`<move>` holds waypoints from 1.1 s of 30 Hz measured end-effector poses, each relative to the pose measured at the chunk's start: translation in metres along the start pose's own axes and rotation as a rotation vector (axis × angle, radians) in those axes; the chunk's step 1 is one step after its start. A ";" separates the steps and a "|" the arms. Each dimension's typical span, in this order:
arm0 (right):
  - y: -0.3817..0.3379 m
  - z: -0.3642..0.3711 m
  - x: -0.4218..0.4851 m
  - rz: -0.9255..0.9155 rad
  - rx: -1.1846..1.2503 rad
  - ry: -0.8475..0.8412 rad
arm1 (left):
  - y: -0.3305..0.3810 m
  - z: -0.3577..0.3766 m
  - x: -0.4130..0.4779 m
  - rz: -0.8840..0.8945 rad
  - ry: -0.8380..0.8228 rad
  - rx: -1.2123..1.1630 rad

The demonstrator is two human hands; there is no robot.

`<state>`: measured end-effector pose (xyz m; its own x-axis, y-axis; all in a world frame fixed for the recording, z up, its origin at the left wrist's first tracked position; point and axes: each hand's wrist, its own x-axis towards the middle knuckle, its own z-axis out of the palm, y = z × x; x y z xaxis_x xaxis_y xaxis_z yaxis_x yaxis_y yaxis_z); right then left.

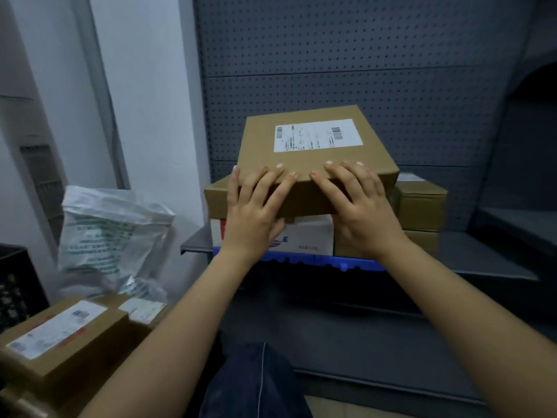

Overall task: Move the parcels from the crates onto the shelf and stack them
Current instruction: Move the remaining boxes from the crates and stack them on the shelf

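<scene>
Parcel: We hold a flat brown parcel [301, 158] with a white label on top. It is over the pile on the left part of the shelf. We cannot tell if it lies flat yet.
Left hand: Our left hand [256, 206] grips the near left corner. Its fingers [271, 182] are spread and bent over the top edge. The thumb is hidden.
Right hand: Our right hand [361, 206] grips the near right side the same way, fingers on top.
Pile below: A brown box [218, 200] lies right under the parcel, with a white box [307, 236] under that. More brown boxes [422, 206] stand just to the right.
Shelf: The grey shelf [488, 257] has a back wall full of holes [331, 55].
Step in hand: We think we are setting this parcel on top of the pile.
Doing it well: We should push it back until its edges line up with the box below. We should lower the near edge slowly and let go only when it sits flat, so it does not tip.
Left to move: A plastic bag parcel [114, 230] and a brown labelled parcel [60, 330] wait at the near left, beside a black crate [15, 282].
</scene>
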<state>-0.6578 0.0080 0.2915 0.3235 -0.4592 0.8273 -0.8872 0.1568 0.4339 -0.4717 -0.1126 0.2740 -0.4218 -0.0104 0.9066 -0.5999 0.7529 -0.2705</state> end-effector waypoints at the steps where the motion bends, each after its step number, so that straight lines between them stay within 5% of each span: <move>1: 0.010 0.001 -0.005 0.010 -0.013 -0.017 | 0.007 0.009 0.006 0.005 -0.011 -0.013; 15: 0.071 0.048 -0.046 0.067 -0.061 -0.147 | 0.049 0.105 0.023 0.041 -0.060 -0.126; 33: 0.072 0.078 -0.056 0.147 0.009 -0.280 | 0.043 0.132 0.019 0.076 -0.177 -0.139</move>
<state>-0.7657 -0.0236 0.2488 0.0897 -0.6553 0.7500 -0.9209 0.2323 0.3131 -0.5958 -0.1675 0.2371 -0.5819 -0.0566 0.8113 -0.4678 0.8393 -0.2770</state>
